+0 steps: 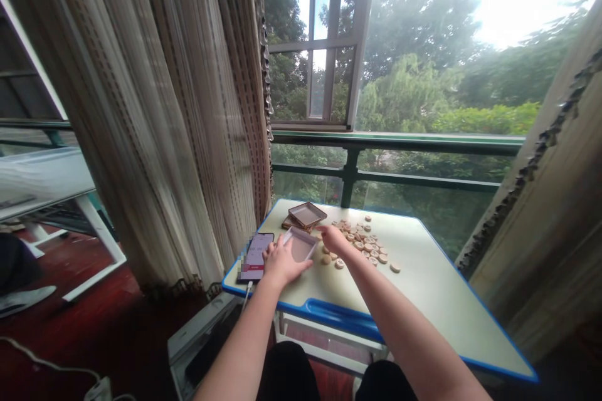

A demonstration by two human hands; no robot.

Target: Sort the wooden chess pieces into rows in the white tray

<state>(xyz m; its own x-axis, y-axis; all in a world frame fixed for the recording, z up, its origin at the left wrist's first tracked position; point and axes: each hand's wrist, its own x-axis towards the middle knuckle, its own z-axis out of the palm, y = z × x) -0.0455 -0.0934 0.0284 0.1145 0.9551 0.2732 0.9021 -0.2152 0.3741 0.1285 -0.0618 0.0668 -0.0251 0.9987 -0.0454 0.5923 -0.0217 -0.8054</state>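
My left hand rests on the table with its fingers against the near side of a small shallow box, holding it in place. My right hand is just right of the box, fingers curled, beside a scatter of round wooden game pieces. Whether its fingers hold a piece I cannot make out. A second brown box part lies behind the box, on top of a folded board.
A phone with a lit screen lies at the table's left edge, a cable hanging from it. The cream table has a blue rim and stands against a green railing and open window. Curtains hang to the left.
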